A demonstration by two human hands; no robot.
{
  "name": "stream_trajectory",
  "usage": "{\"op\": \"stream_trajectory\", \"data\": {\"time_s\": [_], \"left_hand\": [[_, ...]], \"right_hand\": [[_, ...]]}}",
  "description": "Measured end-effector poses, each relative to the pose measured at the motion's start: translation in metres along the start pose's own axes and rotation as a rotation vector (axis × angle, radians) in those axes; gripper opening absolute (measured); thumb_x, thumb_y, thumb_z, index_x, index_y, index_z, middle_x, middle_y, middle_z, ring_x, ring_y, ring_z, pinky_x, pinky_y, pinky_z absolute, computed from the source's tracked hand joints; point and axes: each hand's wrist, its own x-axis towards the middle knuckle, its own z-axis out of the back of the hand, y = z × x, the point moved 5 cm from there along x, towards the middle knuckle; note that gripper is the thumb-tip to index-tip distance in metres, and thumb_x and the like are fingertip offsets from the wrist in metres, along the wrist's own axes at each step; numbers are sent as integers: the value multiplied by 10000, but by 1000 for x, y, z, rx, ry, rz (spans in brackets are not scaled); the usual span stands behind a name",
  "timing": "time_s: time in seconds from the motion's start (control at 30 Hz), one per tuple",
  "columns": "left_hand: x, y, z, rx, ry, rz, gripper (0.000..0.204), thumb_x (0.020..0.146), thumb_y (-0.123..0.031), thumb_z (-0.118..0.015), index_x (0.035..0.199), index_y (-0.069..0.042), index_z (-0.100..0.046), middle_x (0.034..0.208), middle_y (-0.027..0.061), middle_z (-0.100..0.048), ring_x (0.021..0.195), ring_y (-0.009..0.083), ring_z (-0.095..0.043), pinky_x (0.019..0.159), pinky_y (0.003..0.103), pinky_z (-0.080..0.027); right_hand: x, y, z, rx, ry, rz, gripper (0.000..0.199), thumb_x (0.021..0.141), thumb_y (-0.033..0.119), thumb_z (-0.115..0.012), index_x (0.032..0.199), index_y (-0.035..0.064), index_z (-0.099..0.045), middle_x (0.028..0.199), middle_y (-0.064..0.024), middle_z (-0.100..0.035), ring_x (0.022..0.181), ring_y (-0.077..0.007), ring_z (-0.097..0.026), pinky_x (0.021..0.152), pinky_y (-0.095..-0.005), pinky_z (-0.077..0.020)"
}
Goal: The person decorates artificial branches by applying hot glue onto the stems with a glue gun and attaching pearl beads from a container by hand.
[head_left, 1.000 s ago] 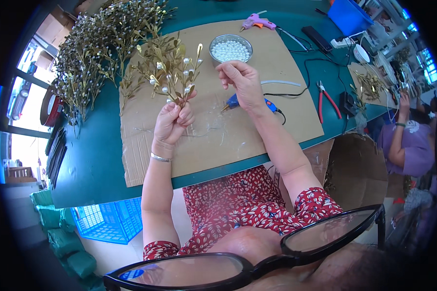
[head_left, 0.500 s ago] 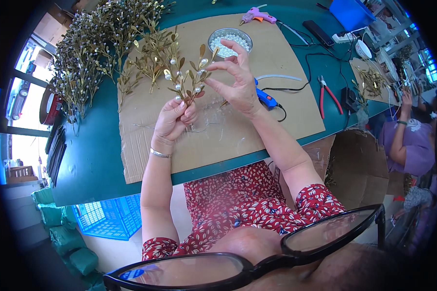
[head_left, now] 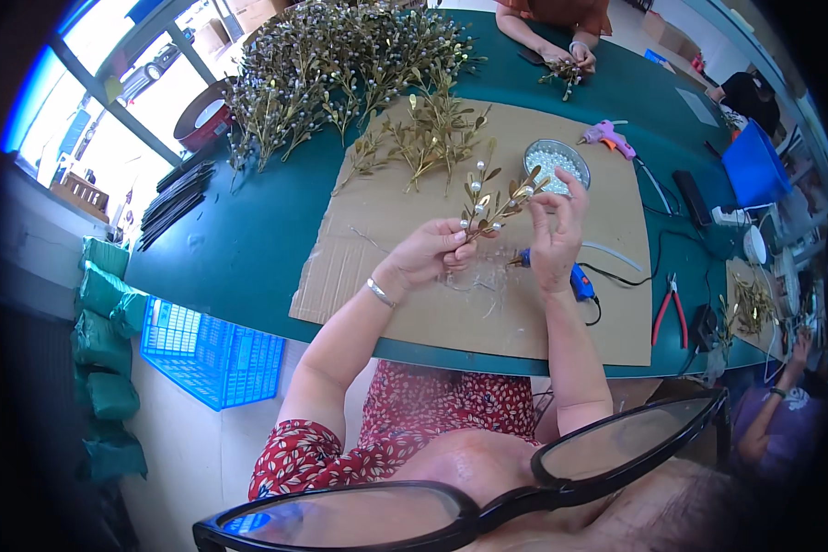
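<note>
My left hand (head_left: 431, 252) is closed round the stem of an artificial sprig (head_left: 499, 204) with gold-brown leaves and several white pearl beads. It holds the sprig above the cardboard, tips pointing away and to the right. My right hand (head_left: 558, 237) has thumb and forefinger pinched at a pearl bead (head_left: 528, 191) by the end of one twig; its other fingers are raised. Just beyond that hand stands a round metal bowl (head_left: 581, 171) of white pearl beads. A blue glue gun (head_left: 580, 281) lies on the cardboard, partly hidden by my right hand and wrist.
Several undecorated sprigs (head_left: 423, 138) lie on the cardboard (head_left: 377, 290); a large heap of beaded sprigs (head_left: 327, 69) is beyond. At right are a purple glue gun (head_left: 609, 138), red-handled pliers (head_left: 670, 313), cables and a blue bin (head_left: 754, 164). Across the table, a co-worker's hands (head_left: 570, 57) hold a sprig.
The view has swung left and up, bringing the co-worker across the table into sight. My left hand still grips the sprig, now tilted more to the right; my right fingers stay at its twigs.
</note>
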Motion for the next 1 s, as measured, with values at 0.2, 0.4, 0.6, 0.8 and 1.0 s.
{"op": "stream_trajectory", "data": {"time_s": [0.2,0.4,0.6,0.8,1.0], "left_hand": [[-29,-71,59,-222,-259,-718,192,950,-150,-473,1090,-28,-520,733,-11,-421,595,63,-357,546,197,-312],[-68,-110,116,-273,-286,-1065,259,959,-132,-457,1188,-30,-521,762,11,-480,605,98,-405,558,239,-346],[-65,-101,112,-136,-439,-1020,128,935,-137,-522,1033,-76,-579,796,47,-575,586,123,-451,544,257,-364],[-52,-102,95,-31,-522,-952,141,924,-134,-548,1045,-73,-587,787,39,-610,587,108,-512,536,216,-419],[-55,-93,100,73,-589,-928,184,914,-126,-567,1075,-37,-583,795,34,-616,601,83,-519,533,188,-419]], "right_hand": [[4,-33,11,264,-177,-131,100,912,123,-551,897,24,-555,1204,-102,-488,1133,-231,-456,959,-339,-361],[0,-33,-1,307,-133,-128,125,933,131,-523,915,8,-539,1150,-96,-500,1064,-187,-472,936,-310,-375],[0,-18,5,428,-42,-138,206,960,154,-460,809,18,-493,899,-107,-565,872,-164,-520,828,-292,-402],[-2,96,58,1712,785,7,266,927,244,-536,768,43,-464,685,-156,-574,599,-283,-555,531,-408,-471],[-8,194,101,1696,945,900,281,923,141,-506,702,-33,-501,740,-186,-567,563,-272,-543,450,-365,-403]]}}
